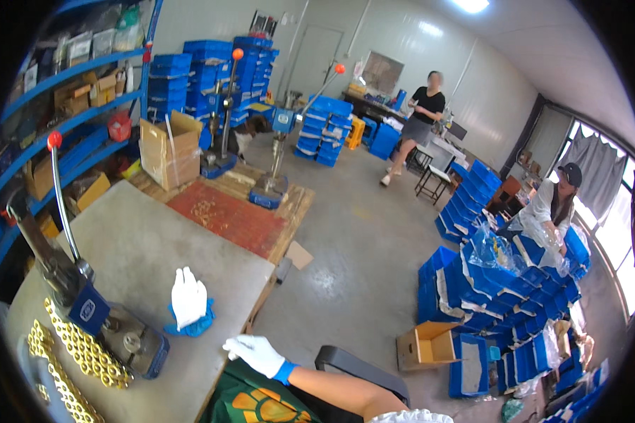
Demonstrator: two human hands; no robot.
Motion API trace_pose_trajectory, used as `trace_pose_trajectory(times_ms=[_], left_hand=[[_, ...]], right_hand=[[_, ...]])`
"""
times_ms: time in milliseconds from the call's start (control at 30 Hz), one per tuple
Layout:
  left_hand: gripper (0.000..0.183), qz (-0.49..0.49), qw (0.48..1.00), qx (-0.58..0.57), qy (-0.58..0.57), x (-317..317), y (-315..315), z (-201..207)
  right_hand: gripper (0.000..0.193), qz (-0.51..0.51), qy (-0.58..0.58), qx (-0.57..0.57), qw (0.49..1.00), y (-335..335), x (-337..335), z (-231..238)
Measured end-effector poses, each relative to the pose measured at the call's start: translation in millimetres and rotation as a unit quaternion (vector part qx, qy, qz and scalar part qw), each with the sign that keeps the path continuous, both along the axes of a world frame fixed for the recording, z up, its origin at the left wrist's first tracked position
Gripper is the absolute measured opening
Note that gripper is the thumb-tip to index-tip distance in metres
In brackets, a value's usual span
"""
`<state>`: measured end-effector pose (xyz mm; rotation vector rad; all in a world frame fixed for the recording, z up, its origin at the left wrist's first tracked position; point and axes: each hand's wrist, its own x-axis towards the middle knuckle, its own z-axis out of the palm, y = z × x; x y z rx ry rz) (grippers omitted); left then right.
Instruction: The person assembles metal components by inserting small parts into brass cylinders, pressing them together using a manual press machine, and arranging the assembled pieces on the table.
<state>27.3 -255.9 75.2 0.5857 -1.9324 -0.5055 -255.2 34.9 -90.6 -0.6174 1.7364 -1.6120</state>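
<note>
My right hand (258, 354), in a white glove with a blue cuff, is at the near right edge of the grey table (212, 243). Its fingers are bent together, and what they hold, if anything, is hidden. My left hand is out of sight. A white glove (188, 297) lies on the tabletop just beyond my right hand, on top of a crumpled blue glove or cloth (206, 321). To the left stands a hand lever press (88, 307) with a red-knobbed handle (55, 141). Gold ring-shaped parts (92, 352) lie in rows beside its base, with another gold strip (60, 381) nearby.
Two more lever presses (269, 189) (219, 166) stand beyond the table near a cardboard box (171, 151). Blue shelving (70, 63) lines the left. Stacked blue bins (466, 282) fill the right, where a person (554, 204) bends over them. Another person (425, 113) walks at the back.
</note>
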Motion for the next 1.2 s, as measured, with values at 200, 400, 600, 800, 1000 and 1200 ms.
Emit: trace_pose_trajectory(times_ms=[200, 400, 600, 800, 1000, 1200], left_hand=[[0.084, 0.088, 0.974, 0.195, -0.075, 103, -85, -252], [0.086, 0.157, 0.958, 0.22, -0.097, 57, -80, -252], [0.099, 0.127, 0.936, 0.328, -0.026, 22, -51, -222], [0.094, -0.05, 0.794, 0.554, 0.245, 13, -47, -191], [0.09, 0.153, 0.947, 0.28, -0.043, 5, -38, -201], [0.083, 0.115, 0.966, 0.228, 0.03, 7, -39, -201]], right_hand=[[0.032, 0.154, 0.043, 0.052, 0.986, -26, 10, 37], [0.015, 0.115, 0.714, -0.154, 0.673, -28, 56, 258], [0.019, 0.048, 0.8, -0.283, 0.527, -50, 81, 324], [0.02, -0.122, 0.78, -0.418, 0.449, -78, 125, 262], [0.021, 0.552, 0.304, 0.227, 0.742, -58, 117, 349], [0.034, 0.804, 0.379, -0.036, 0.457, -123, 124, 348]])
